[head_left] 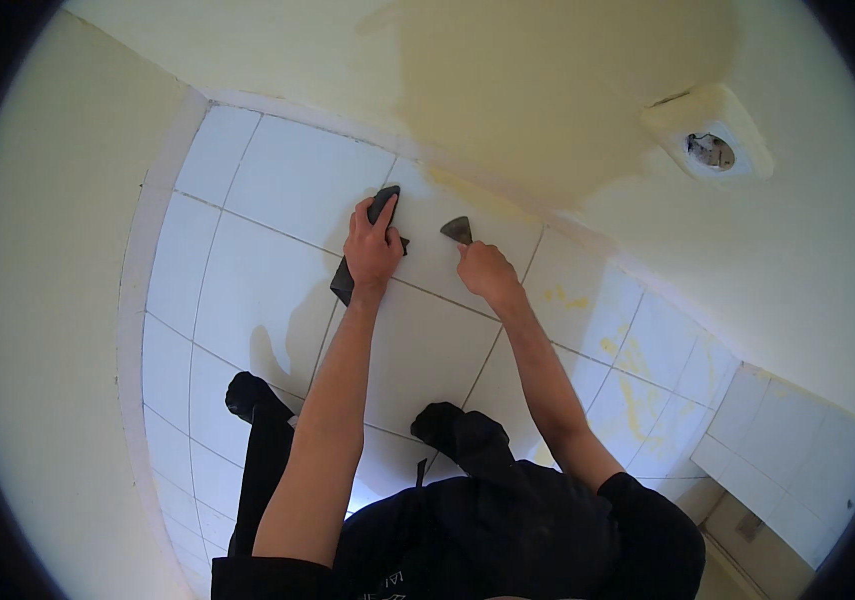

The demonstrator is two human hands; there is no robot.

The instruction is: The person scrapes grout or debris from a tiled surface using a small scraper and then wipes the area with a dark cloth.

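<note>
White floor tiles point(278, 300) meet a cream wall point(548, 90) along a pale skirting line, with a second wall on the left and an open socket box point(711, 150) high on the right. The person crouches, both bare forearms reaching out to the tiles beside the wall. The left hand point(373, 250) lies flat with fingers together, pressing a dark cloth point(345, 280) against the tile; the cloth runs from under the fingertips back past the wrist. The right hand point(486, 268) is curled round the handle of a small scraper point(458, 230), its grey blade touching the tile just beside the skirting. Judging by the floor, the tiles to the left and under the hands look mostly clean, though a faint yellowish haze shows along the wall near the blade. Further right, 3 or 4 tiles carry clear yellow paint smears point(628, 385), well apart from both hands, so much of that side seems left to scrape. Dark trouser knees point(468, 430) and a shoe point(248, 395) rest on the tiles below.
</note>
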